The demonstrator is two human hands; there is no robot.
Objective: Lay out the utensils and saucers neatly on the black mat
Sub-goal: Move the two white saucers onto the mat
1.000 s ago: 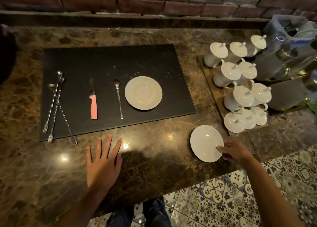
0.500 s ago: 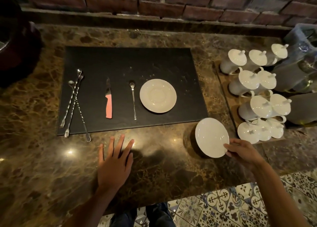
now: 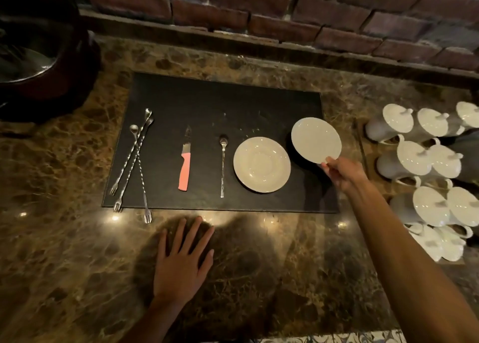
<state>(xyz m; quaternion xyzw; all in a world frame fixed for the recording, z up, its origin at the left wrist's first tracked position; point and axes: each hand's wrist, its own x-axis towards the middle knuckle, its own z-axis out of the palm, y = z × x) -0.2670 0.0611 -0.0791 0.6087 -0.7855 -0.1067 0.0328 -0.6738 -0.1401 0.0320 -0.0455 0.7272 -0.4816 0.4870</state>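
Right hand: the right hand (image 3: 343, 172) pinches the near rim of a white saucer (image 3: 316, 139) with its fingers (image 3: 327, 164). The saucer is held tilted over the right end of the black mat (image 3: 207, 101); whether it touches the mat cannot be told.
Left hand: the left hand (image 3: 181, 262) lies flat on the bench (image 3: 64, 265), fingers straight and spread wide, holding nothing, just in front of the mat's near edge.
Second saucer: a second saucer (image 3: 261, 164) lies flat on the mat, just left of the held one.
Spoon: a small spoon (image 3: 222, 166) lies straight on the mat beside the flat saucer, bowl away from the person.
Knife: a knife with a pink handle (image 3: 185, 161) lies left of the spoon, blade pointing away.
Long forks: three long twisted forks (image 3: 133, 161) lie crossed over one another at the mat's left end; two sets of prongs overhang the near edge onto the bench.
Lidded cups: a group of white lidded cups (image 3: 425, 166) stands on the bench right of the mat.
Background: a brick wall (image 3: 259, 13) runs behind the bench.
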